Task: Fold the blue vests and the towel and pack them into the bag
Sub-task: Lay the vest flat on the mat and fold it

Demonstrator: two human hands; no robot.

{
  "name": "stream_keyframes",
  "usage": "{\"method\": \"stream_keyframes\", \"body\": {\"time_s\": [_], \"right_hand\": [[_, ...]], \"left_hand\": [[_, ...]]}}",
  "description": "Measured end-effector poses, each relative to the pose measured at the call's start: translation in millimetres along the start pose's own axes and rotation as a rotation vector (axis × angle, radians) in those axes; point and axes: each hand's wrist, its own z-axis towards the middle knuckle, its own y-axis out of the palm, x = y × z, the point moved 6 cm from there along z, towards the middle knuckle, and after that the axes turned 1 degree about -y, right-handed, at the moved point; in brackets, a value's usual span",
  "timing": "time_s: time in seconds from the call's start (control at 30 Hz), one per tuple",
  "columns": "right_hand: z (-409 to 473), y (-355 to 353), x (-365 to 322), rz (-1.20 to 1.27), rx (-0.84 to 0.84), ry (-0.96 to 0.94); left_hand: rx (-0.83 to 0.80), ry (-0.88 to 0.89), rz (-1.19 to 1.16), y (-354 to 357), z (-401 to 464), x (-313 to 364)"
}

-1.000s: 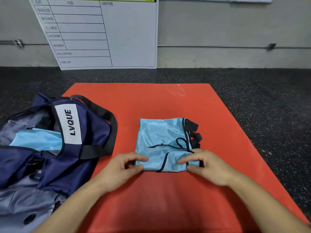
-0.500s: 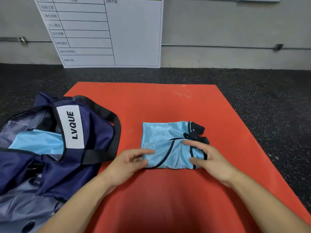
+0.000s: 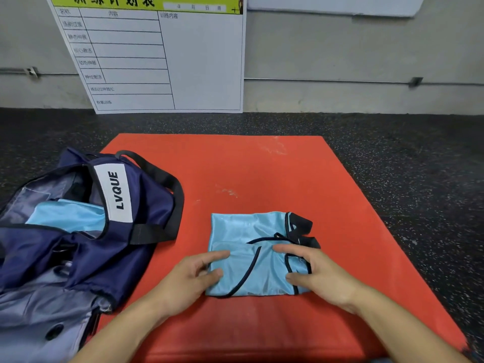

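A folded light-blue vest [image 3: 243,231] with black trim lies on the red mat [image 3: 262,166], its black straps sticking out at the right. My left hand [image 3: 188,279] pinches the vest's left edge between thumb and forefinger. My right hand [image 3: 317,271] grips its right edge, fingers on top and thumb pressed into the cloth. At the left lies the open navy bag [image 3: 146,205], marked LVQUE, with another light-blue folded piece [image 3: 68,216] inside. No towel can be seen.
The mat lies on dark speckled floor [image 3: 406,179]. A white schedule board [image 3: 183,61] leans on the wall behind. The bag's black strap [image 3: 167,179] lies over the mat's left edge, and grey lining [image 3: 39,310] spreads at the lower left.
The vest's near part has been folded over, making the bundle shorter. Both hands slid from its near edge up onto its left and right sides.
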Motion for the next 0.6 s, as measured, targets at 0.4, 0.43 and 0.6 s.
{"method": "stream_keyframes", "body": {"time_s": [0.4, 0.43, 0.6], "right_hand": [[0.6, -19.3, -31.8, -0.141, 0.113, -0.03], [4.9, -21.2, -33.0, -0.165, 0.124, -0.029], [29.7, -27.0, -34.9, -0.183, 0.163, -0.009]], "left_hand": [[0.073, 0.02, -0.019, 1.7, 3.5, 16.4], [0.077, 0.024, -0.02, 0.8, 8.4, 17.7], [0.12, 0.006, -0.006, -3.0, 32.9, 17.4]]}}
